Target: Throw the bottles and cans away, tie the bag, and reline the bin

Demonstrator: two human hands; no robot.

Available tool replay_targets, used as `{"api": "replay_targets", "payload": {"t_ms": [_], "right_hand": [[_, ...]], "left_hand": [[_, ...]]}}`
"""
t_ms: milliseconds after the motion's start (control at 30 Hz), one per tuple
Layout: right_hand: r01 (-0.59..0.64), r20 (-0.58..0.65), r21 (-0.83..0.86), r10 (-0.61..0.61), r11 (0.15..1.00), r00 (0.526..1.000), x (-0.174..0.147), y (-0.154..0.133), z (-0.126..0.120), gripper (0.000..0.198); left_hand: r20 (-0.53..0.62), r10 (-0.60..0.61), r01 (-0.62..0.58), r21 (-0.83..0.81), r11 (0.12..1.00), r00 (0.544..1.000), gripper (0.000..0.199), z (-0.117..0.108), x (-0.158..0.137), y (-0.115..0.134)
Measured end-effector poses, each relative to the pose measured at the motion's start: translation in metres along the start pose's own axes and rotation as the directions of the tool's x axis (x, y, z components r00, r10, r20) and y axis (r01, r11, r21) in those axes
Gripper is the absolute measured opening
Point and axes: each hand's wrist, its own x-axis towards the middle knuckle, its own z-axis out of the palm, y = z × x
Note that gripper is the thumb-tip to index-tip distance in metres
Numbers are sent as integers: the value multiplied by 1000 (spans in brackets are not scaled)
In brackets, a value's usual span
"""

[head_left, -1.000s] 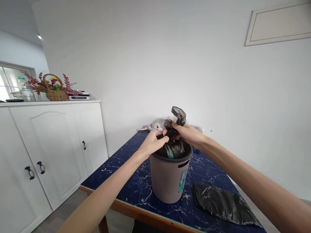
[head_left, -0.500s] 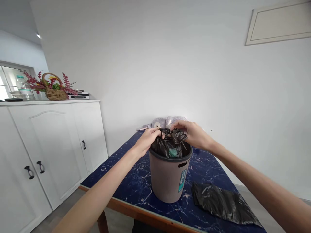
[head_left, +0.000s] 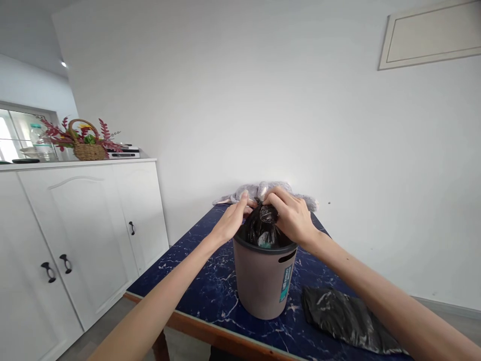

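A taupe trash can (head_left: 261,286) with a dark rim stands on the blue table. Inside it sits a black garbage bag (head_left: 259,228), its upper part gathered above the rim; something greenish shows through the film. My right hand (head_left: 291,213) closes on the gathered top, thumb and fingers pinched together. On the other side, my left hand (head_left: 233,218) has its thumb raised and its fingers curled at the bag's neck, partly hidden by the plastic. A second black garbage bag (head_left: 345,318), folded flat, lies right of the can, partly covered by my right forearm.
The blue marbled table (head_left: 199,286) has a wooden edge. At its far end, against the wall, lies a grey plush toy (head_left: 278,188). On the left, a white cabinet (head_left: 82,225) carries a flower basket (head_left: 89,150) and a plastic bottle (head_left: 39,140).
My right hand has turned inward and gathered the bag's top more tightly. My left thumb has lifted. The view has shifted slightly; the can and folded bag stay in place.
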Motion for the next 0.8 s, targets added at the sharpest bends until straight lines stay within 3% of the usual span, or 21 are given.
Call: {"api": "replay_targets", "payload": {"t_ms": [200, 300, 433, 533, 667, 800], "right_hand": [[50, 0, -107, -50, 993, 999, -1, -2, 2, 37], [85, 35, -112, -82, 990, 996, 2, 0, 0, 37], [123, 166, 16, -124, 992, 978, 0, 5, -5, 49], [84, 254, 74, -100, 994, 962, -6, 7, -9, 50], [22, 350, 188, -88, 982, 933, -17, 2, -18, 47], [-232, 485, 254, 83, 939, 870, -18, 0, -26, 44]], "left_hand": [[98, -90, 107, -181, 978, 991, 52, -3, 13, -8], [37, -118, 122, -163, 979, 992, 50, -4, 15, -10], [-35, -99, 96, -69, 993, 994, 51, -8, 17, -15], [-66, -43, 44, 25, 999, 997, 50, -14, 21, -24], [-143, 61, -15, 302, 953, 988, 43, -24, 28, -42], [-192, 97, -13, 397, 918, 977, 41, -30, 30, -50]]}}
